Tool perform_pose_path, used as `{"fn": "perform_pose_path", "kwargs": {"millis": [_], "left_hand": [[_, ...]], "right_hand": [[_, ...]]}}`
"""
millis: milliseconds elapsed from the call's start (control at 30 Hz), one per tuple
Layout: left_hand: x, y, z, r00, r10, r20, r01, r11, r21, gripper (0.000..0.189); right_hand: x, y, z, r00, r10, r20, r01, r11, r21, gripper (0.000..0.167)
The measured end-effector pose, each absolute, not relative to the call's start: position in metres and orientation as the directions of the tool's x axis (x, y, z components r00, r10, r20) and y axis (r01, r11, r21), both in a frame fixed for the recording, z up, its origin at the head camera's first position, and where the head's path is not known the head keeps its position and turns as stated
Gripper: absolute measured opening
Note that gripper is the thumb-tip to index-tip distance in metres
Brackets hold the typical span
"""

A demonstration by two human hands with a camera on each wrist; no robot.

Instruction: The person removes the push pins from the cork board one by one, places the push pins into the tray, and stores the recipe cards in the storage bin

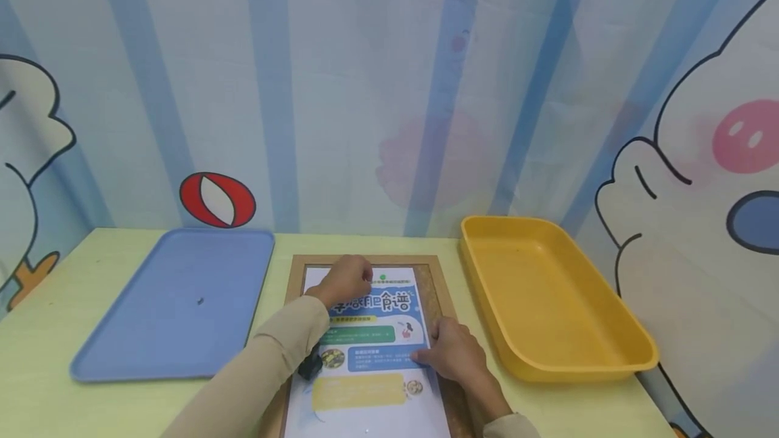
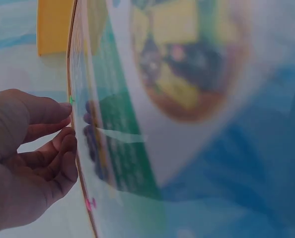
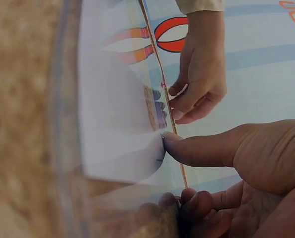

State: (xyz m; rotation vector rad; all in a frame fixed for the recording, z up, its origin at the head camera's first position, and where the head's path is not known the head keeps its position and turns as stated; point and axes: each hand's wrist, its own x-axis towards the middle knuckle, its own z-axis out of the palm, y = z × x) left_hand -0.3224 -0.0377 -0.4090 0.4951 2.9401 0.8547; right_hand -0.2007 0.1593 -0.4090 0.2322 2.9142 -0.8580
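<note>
A glossy printed poster [image 1: 365, 353] lies on a wood-framed cork board [image 1: 443, 289]. Over its upper edge is my left hand [image 1: 347, 280], fingers bent and their tips at the sheet; what lies between them is hidden. Right at those fingertips a green pushpin [image 2: 71, 100] shows in the left wrist view. Farther left along the sheet stands a pink pushpin [image 2: 91, 204], seen also as a small pink pin [image 3: 163, 85] in the right wrist view. My right hand [image 1: 458, 351] rests at the poster's right side, its thumb [image 3: 207, 146] stretched onto the sheet, other fingertips against the surface.
On the left lies a blue tray [image 1: 176, 336] with a small dark bit [image 1: 199, 301] on it. A deep yellow bin [image 1: 548, 296] stands on the right. Behind the yellow table [image 1: 36, 357] hangs a striped cartoon curtain [image 1: 341, 86].
</note>
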Motion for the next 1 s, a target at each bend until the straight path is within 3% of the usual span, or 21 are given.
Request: {"fn": "perform_pose_path", "kwargs": {"millis": [233, 467, 667, 867, 1000], "left_hand": [[-0.327, -0.029, -0.404, -0.933, 0.348, 0.091, 0.345, 0.799, 0.492, 0.007], [-0.331, -0.015, -0.407, -0.940, 0.340, 0.038, 0.316, 0.819, 0.480, 0.004], [-0.335, -0.004, -0.408, -0.947, 0.315, 0.060, 0.311, 0.855, 0.416, 0.005], [-0.333, 0.003, -0.408, -0.955, 0.289, 0.060, 0.286, 0.859, 0.424, 0.002], [-0.332, 0.005, -0.407, -0.959, 0.272, 0.074, 0.279, 0.875, 0.396, 0.009]], "right_hand": [[-0.202, 0.159, -0.408, -0.984, 0.120, -0.130, 0.171, 0.835, -0.523, 0.038], [-0.202, 0.157, -0.409, -0.981, 0.127, -0.145, 0.184, 0.836, -0.517, 0.038], [-0.204, 0.158, -0.409, -0.977, 0.142, -0.157, 0.203, 0.833, -0.514, 0.038], [-0.204, 0.157, -0.410, -0.972, 0.147, -0.182, 0.223, 0.819, -0.529, 0.037], [-0.203, 0.157, -0.410, -0.976, 0.141, -0.164, 0.208, 0.823, -0.528, 0.038]]}}
